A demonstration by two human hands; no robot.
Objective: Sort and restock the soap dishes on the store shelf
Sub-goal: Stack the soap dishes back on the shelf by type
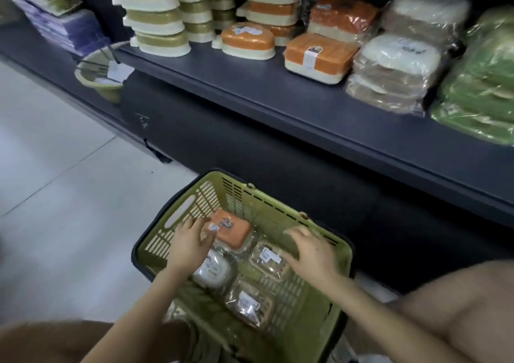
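A green shopping basket [178, 218] sits on the floor below the shelf. Inside lie a wrapped orange soap dish [232, 230], a white one [212, 272] and two brown ones [268, 258], [250, 303]. My left hand [189, 241] reaches into the basket, its fingertips touching the orange dish's left end. My right hand [311, 251] hovers with spread fingers over the upper brown dish, holding nothing. On the dark shelf [250, 90] stand stacks of olive-and-cream dishes [155, 15], orange ones [267, 6], a single orange rectangular one [319, 56], and wrapped white-brown [397, 65] and green [484, 84] packs.
A small green bowl with tags [98, 77] hangs at the shelf's left end. Purple packets [66, 29] lie stacked farther left. Pale tiled floor [55, 168] spreads to the left of the basket. My knees show at both lower corners.
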